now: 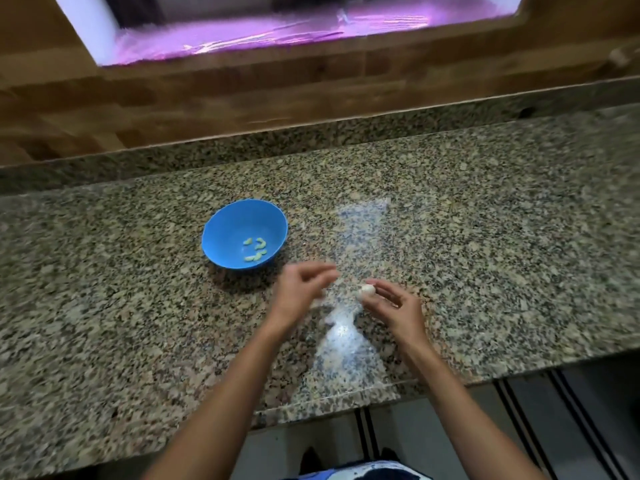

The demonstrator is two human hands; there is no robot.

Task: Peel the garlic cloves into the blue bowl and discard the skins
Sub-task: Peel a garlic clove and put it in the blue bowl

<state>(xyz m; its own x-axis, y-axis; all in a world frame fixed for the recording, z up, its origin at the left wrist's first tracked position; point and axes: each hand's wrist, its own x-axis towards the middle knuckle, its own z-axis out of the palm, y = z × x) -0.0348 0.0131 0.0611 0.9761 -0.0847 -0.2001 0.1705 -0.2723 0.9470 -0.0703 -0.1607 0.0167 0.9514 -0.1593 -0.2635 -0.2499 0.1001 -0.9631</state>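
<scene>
Garlic clove (367,289) pinched in right hand (394,308).

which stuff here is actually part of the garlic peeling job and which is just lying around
Part of the job:
blue bowl
peeled cloves in the bowl
garlic clove in the right hand
left hand, blurred

Just there:
granite counter
clear plastic sheet on the counter
wooden wall

Blue bowl (221,233) on speckled granite counter (485,237)
</scene>
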